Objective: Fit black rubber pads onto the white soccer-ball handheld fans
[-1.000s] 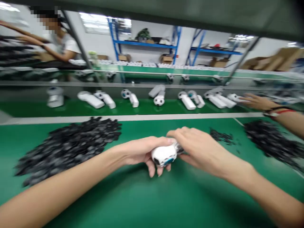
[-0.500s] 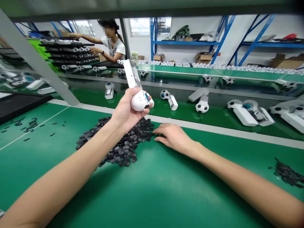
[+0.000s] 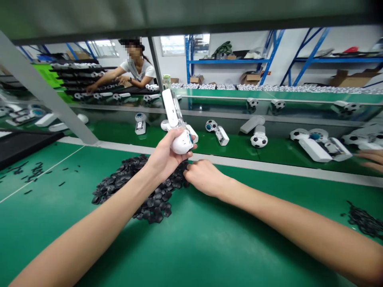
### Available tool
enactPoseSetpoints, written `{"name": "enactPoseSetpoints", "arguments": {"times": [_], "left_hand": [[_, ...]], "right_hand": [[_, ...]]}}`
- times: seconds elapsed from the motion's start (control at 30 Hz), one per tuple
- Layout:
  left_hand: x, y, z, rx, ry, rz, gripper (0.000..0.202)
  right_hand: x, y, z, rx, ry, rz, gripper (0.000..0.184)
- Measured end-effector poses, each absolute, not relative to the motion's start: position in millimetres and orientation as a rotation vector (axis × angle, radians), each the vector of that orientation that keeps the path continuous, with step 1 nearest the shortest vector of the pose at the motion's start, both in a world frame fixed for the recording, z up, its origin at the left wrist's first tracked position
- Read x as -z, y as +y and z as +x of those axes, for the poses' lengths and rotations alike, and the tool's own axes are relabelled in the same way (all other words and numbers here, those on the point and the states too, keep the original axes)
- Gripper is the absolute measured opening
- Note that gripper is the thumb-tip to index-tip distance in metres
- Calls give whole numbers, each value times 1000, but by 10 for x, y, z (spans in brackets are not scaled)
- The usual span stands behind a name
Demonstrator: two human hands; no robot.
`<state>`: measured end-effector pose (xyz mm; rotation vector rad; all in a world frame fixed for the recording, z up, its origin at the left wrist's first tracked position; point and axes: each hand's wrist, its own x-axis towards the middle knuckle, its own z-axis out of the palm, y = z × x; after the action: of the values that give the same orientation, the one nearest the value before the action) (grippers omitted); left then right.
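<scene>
My left hand (image 3: 164, 156) is closed around the round head of a white plastic toy (image 3: 176, 123), whose flat handle points upward. It hovers over a heap of small black plastic pieces (image 3: 140, 187) on the green table (image 3: 209, 247). At the right edge of that heap my right hand (image 3: 203, 177) rests with its fingers curled and pinched among the black pieces. What the fingertips grip is hidden.
A green conveyor (image 3: 269, 149) behind the table carries several white toys with football heads (image 3: 259, 140). A smaller scatter of black pieces (image 3: 363, 221) lies at the right. Another person (image 3: 136, 71) works at stacked trays at the back left. A co-worker's fingers (image 3: 372, 158) enter at the right edge.
My right hand went from lying flat beside the heap to a curled pinch in the black pieces. The left hand with the toy dropped slightly lower and toward the right hand.
</scene>
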<state>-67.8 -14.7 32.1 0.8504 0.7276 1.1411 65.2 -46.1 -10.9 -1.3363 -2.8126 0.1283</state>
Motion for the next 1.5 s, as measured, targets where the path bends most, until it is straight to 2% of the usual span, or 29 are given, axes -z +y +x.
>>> {"name": "enactPoseSetpoints", "arguments": {"times": [0.17, 0.33, 0.4, 0.57, 0.73, 0.93, 1.1, 1.17, 1.37, 1.5], "left_hand": [[-288, -207, -711, -1116, 752, 882, 16], [-272, -280, -656, -1098, 738, 914, 16], [-316, -314, -599, -1067, 708, 897, 18], [-438, -366, -396, -1011, 700, 768, 21], [-405, -410, -205, -1026, 735, 708, 23], [-259, -511, -148, -1047, 694, 701, 13], [-159, -543, -192, -1045, 641, 819, 15], [-140, -546, -214, -1035, 648, 892, 18], [-128, -542, -282, -1033, 734, 1160, 52], [-102, -519, -331, -1067, 887, 1339, 58]], "right_hand": [[1, -525, 933, -281, -2614, -1361, 19], [-76, -762, 1366, -738, -2042, -1132, 28], [-97, -842, 1474, -818, -1898, -1074, 25], [-187, -956, 1564, -811, -1629, -993, 10], [-256, -983, 1499, -900, -1360, -903, 28], [-133, -902, 1413, -782, -1346, -1004, 20], [-98, -908, 1400, -773, -1400, -1103, 23], [-111, -925, 1393, -792, -1416, -1125, 23], [-166, -952, 1387, -842, -1405, -1123, 16], [-236, -1019, 1411, -934, -1419, -1087, 8]]}}
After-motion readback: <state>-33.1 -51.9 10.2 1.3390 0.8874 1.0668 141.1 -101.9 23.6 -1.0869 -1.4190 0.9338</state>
